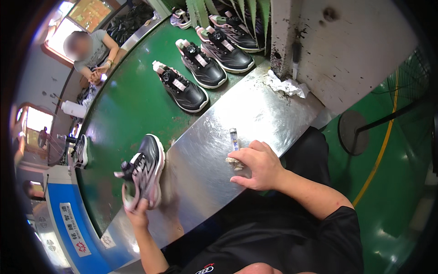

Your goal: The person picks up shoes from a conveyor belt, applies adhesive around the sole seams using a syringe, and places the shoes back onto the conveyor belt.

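My left hand (138, 211) grips a black, grey and pink sneaker (147, 166) by its heel, with the toe pointing away from me over the green belt's near edge. The shoe has a dark round dial on its tongue. Over the metal ledge, my right hand (259, 166) has its thumb and forefinger apart. The forefinger's tip is at a small crumpled beige wad (236, 163), and whether it touches the wad I cannot tell. Just beyond that wad lies a small clear tube (234, 139) with a dark end and a printed label.
Several similar sneakers (182, 89) stand in a row on the green belt (127, 112), by hanging green strips (200, 13). White crumpled paper (287, 85) lies beside a grey machine panel (346, 50). Another sneaker (81, 150) stands far left. A person (93, 52) sits across the belt.
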`<state>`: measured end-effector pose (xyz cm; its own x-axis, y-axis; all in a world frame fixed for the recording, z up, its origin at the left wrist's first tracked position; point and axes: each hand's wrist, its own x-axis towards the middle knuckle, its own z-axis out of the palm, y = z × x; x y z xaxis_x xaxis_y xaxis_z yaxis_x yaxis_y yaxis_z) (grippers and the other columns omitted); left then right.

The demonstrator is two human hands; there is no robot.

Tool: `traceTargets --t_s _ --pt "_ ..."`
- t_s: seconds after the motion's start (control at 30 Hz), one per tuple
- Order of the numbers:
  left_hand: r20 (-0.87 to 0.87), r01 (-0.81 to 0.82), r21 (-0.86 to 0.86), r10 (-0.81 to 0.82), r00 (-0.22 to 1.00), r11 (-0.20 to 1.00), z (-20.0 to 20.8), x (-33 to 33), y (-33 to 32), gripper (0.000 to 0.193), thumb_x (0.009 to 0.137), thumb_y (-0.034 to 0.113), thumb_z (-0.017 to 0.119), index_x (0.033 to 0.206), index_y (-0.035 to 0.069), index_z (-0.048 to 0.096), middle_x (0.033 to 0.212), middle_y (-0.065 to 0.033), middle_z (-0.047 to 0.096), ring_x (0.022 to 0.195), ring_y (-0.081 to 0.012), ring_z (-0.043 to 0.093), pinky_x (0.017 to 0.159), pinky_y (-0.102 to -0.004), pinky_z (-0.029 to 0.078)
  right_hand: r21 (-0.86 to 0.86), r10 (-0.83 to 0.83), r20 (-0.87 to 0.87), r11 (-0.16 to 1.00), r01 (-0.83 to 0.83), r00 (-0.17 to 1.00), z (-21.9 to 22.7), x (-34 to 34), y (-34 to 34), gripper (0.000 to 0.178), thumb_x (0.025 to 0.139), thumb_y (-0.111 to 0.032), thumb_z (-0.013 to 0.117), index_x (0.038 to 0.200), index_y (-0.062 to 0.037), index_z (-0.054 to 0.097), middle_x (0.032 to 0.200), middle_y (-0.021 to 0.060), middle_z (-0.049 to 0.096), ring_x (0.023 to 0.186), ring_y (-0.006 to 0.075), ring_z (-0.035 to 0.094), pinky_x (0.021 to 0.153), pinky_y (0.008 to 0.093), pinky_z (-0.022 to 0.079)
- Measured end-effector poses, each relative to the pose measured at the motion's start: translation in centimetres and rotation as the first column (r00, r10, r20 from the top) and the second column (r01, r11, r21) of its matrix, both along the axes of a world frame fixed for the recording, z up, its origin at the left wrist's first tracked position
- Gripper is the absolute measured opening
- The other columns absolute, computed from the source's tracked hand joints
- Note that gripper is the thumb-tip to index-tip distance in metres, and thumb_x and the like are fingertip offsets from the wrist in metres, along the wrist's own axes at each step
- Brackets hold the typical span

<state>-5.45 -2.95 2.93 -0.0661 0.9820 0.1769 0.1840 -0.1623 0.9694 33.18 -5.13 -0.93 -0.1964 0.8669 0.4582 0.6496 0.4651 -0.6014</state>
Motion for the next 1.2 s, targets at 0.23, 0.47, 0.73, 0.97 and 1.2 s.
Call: traceTargets --t_s 0.23,0.47,0.73,0.97,1.2 --pt "0.070 0.111 -0.169 -0.100 0.993 0.979 -2.1 2.4 -7.4 0.094 0.067 0.012 0.075 0.141 0.006 0.019 0.135 -0.0114 0.038 0.125 -0.0251 0.040 0.100 -0.0347 0.037 -0.217 -0.036 -0.225 0.976 -0.014 0.974 1.0 1.3 -1.1 0.039 0.077 -0.023 0.073 0.111 -0.0075 0.060 0.085 0.0101 0.060 0.072 0.0255 0.054 0.068 0.0337 0.046" --pt "0.162 0.050 -0.374 0.012 0.987 0.926 -4.1 -1.2 7.2 0.028 0.091 0.018 0.057 0.110 -0.001 0.053 0.097 -0.0054 0.057 0.079 -0.0113 0.055 0.066 -0.0209 0.047 -0.339 -0.188 -0.368 0.939 0.057 0.911 1.1 3.2 -2.0 0.042 0.085 -0.023 0.067 0.120 -0.0033 0.056 0.083 0.0137 0.065 0.064 0.0169 0.060 0.062 0.0283 0.049" --pt "0.186 0.227 -0.358 -0.169 0.968 0.906 -0.4 3.0 8.8 0.031 0.085 0.018 0.061 0.109 0.004 0.046 0.094 -0.0047 0.056 0.085 -0.0105 0.055 0.075 -0.0258 0.049 -0.394 -0.073 -0.519 0.904 -0.163 0.852 3.5 1.3 -3.4 0.034 0.081 -0.011 0.070 0.110 0.0024 0.059 0.091 0.0095 0.066 0.079 0.0122 0.061 0.074 0.0251 0.048" --pt "0.665 0.280 0.024 -0.224 0.712 0.960 3.1 7.2 3.4 0.054 0.072 0.017 0.071 0.116 0.001 0.044 0.104 -0.0138 0.061 0.092 -0.0232 0.064 0.083 -0.0358 0.054 -0.280 0.098 -0.830 0.779 -0.561 0.550 6.0 -0.7 -1.9 0.047 0.079 -0.008 0.070 0.120 0.0025 0.052 0.101 0.0108 0.062 0.090 0.0159 0.060 0.082 0.0294 0.046" --pt "0.803 0.402 0.063 -0.286 0.524 0.913 -0.5 7.4 2.5 0.056 0.071 0.012 0.074 0.119 0.006 0.047 0.106 -0.0093 0.059 0.099 -0.0202 0.060 0.088 -0.0357 0.050 -0.056 0.197 -0.954 0.619 -0.783 0.224 8.5 -2.8 0.3 0.065 0.069 -0.040 0.082 0.108 0.0030 0.054 0.083 0.0185 0.063 0.076 0.0253 0.065 0.069 0.0308 0.050"
